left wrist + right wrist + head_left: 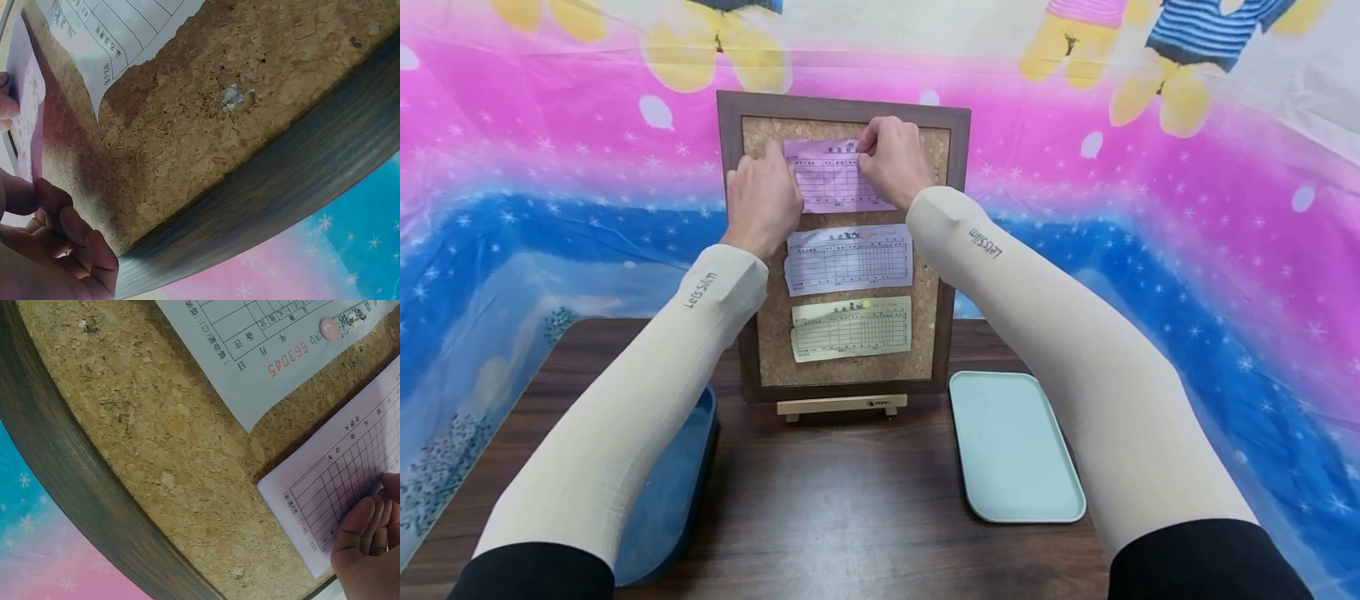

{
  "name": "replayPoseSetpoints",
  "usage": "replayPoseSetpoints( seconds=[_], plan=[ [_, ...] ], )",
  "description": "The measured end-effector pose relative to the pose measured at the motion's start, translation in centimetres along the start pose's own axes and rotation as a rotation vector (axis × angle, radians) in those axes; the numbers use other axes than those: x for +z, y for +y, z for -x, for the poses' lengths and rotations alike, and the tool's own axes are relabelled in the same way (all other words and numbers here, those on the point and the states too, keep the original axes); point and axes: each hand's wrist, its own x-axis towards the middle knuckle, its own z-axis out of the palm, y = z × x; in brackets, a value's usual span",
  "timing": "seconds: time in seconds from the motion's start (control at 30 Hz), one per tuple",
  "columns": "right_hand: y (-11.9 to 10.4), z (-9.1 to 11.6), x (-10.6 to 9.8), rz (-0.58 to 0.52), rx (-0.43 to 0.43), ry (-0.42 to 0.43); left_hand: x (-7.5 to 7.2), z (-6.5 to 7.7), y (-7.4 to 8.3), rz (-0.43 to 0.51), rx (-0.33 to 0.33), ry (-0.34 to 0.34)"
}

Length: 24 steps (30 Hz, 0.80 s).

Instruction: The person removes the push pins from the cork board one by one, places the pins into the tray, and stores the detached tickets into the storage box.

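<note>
Pink slip high on framed corkboard, above white slip and yellow slip.
Left hand: fingers pinch pink slip's left edge. Right hand: fingers curled at its upper right; cannot tell what they grip.

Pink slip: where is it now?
In the head view, the pink slip is near the top of the corkboard, between the left hand and right hand.

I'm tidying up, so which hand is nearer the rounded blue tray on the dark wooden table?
Left. The left hand is beyond and above the tray, at the left edge of the pink rectangular paper slip; the right hand is farther off, at its upper right.
</note>
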Motion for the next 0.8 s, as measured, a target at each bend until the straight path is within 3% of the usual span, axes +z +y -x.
replayPoseSetpoints(
  seconds=[0.33,0.8],
  plan=[
    [1.0,0.5,-0.6,-0.004,-0.106,0.019,-0.7,-0.1,-0.3,0.041,-0.049,-0.003],
    [2.2,1.9,-2.5,-0.093,-0.083,0.022,-2.1,0.7,-1.0,0.091,-0.029,0.041]
  ],
)
